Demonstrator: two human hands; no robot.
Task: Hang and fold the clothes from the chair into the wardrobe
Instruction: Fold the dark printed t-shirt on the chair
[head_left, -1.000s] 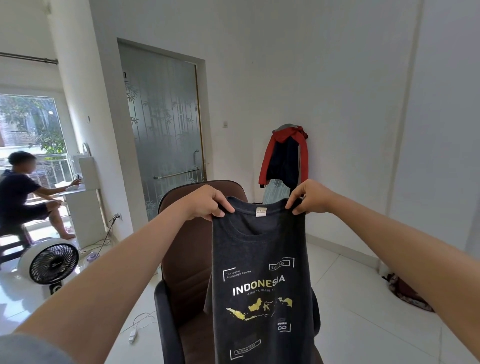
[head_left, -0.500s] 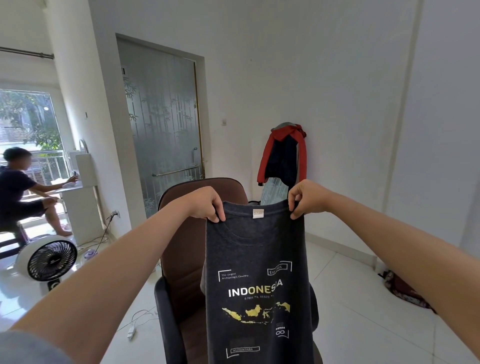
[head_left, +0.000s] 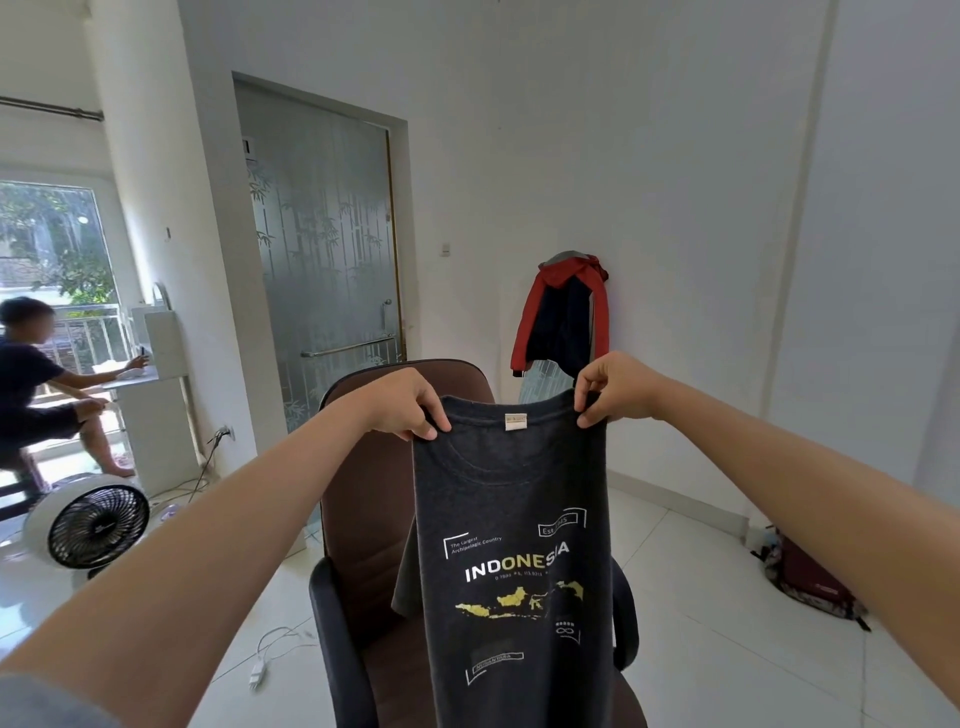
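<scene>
my left hand (head_left: 402, 405) pinches one shoulder of the shirt (head_left: 514, 561), fingers curled over the fabric's top edge, thumb behind it. my right hand (head_left: 615, 387) pinches the other shoulder the same way, fingers bunched tight on the cloth. the shirt hangs straight down from my fingers, dark grey, its collar tag between my two hands and a yellow map print below. just behind it and under my left hand stands the brown chair (head_left: 363, 493). past my right fingers a red jacket (head_left: 563, 312) hangs at the wall. far off beside my left arm, a fan (head_left: 96, 525) sits on the floor.
</scene>
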